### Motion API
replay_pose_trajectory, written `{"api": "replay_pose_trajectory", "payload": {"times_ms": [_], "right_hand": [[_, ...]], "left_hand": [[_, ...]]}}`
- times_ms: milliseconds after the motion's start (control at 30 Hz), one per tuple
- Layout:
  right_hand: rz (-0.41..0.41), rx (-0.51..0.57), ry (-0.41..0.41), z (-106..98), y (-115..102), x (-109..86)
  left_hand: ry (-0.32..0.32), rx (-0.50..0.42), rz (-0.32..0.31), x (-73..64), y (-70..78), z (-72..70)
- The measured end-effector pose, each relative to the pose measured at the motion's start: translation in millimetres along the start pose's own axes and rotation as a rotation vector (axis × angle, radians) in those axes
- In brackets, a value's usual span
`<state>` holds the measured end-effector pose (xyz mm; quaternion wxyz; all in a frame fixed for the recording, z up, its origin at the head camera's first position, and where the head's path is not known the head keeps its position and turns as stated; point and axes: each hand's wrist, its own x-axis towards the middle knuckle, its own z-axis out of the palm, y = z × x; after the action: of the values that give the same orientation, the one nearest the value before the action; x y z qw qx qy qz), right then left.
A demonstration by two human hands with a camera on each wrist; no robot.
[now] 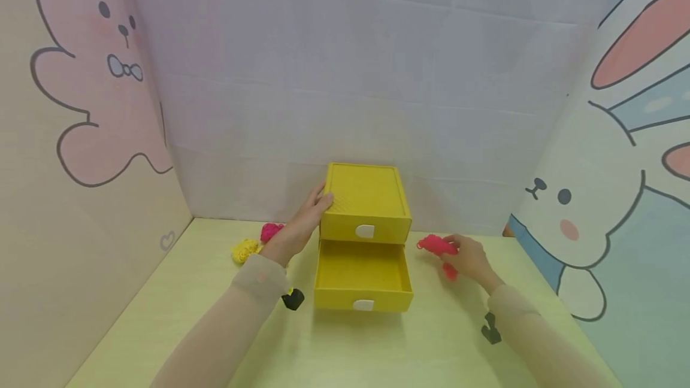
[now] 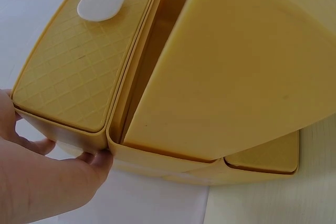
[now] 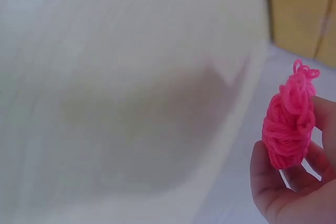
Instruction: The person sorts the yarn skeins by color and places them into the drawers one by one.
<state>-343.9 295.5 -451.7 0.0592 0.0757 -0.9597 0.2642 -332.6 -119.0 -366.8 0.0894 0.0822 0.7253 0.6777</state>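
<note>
The person's left hand (image 1: 299, 229) is gripping the upper left edge of a yellow drawer unit (image 1: 369, 189), its thumb and bent fingers pressing around the corner. The right hand (image 1: 470, 258) is pinching a bright pink yarn bundle (image 1: 438, 245) between thumb and fingers; the bundle is sitting to the right of the unit and apart from it, its loose loops poking out at one end. A smaller pink piece (image 1: 450, 271) is showing just below that hand, perhaps more yarn, though it is too blurred to be sure.

The unit's upper drawer (image 1: 336, 227) is sitting closed, while the open drawer (image 1: 363, 298) beneath it is jutting toward the person; both are bearing white handles. In the left wrist view, another yellow front (image 2: 268, 151) is showing under the open drawer.

On the pale table (image 1: 162, 316), a yellow yarn bundle (image 1: 245, 251) and a magenta yarn bundle (image 1: 271, 232) are lying near each other, left of the unit. A pink cartoon bear (image 1: 99, 100) is decorating the left wall, and a white rabbit (image 1: 593, 196) is filling the right one.
</note>
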Motion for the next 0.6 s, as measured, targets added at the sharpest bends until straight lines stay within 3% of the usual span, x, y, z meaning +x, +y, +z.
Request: {"api": "replay_pose_trajectory", "payload": {"times_ms": [200, 600], "right_hand": [[-0.020, 0.191, -0.090, -28, -39, -16.6], [-0.137, 0.236, -0.217, -59, -109, -51.5]], "left_hand": [[-0.008, -0.016, 0.005, -0.2, 0.4, -1.3], [-0.005, -0.016, 0.009, -0.3, 0.3, 0.6]]}}
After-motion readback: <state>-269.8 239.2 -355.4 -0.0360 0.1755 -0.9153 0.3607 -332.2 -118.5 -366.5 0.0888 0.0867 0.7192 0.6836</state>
